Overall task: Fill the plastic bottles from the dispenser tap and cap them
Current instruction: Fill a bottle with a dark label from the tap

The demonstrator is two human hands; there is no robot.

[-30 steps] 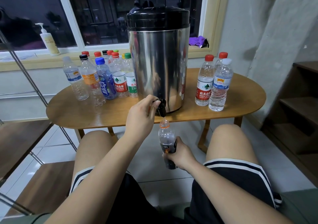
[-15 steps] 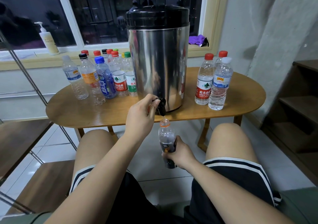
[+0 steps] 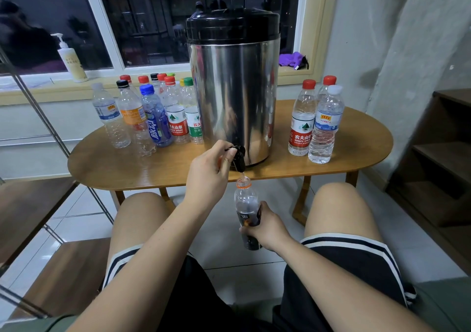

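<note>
Left hand (image 3: 207, 176): fingers (image 3: 224, 151) curled, pinching black tap (image 3: 239, 158) at base of steel dispenser (image 3: 234, 89). Right hand (image 3: 266, 227): fingers (image 3: 245, 230) wrapped round lower body of dark-labelled bottle (image 3: 245, 201). Bottle upright, uncapped, orange neck ring; mouth directly below tap spout, just beneath left fingers, forward of table (image 3: 122, 171) edge. Capped bottle cluster (image 3: 153, 117) on table, beyond and left of left fingers. Three capped bottles (image 3: 316, 125) on table, beyond and right of right fingers.
</note>
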